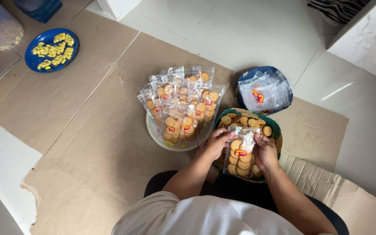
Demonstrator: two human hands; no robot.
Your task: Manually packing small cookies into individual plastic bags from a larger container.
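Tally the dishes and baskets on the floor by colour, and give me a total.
Blue plate of yellow snacks: 1
White plate under filled cookie bags: 1
Green-rimmed basket of cookies: 1
Blue basket of empty bags: 1
Total: 4

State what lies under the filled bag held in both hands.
Under the bag sits a green-rimmed tray of loose round biscuits. The bag and hands hide the tray's middle.
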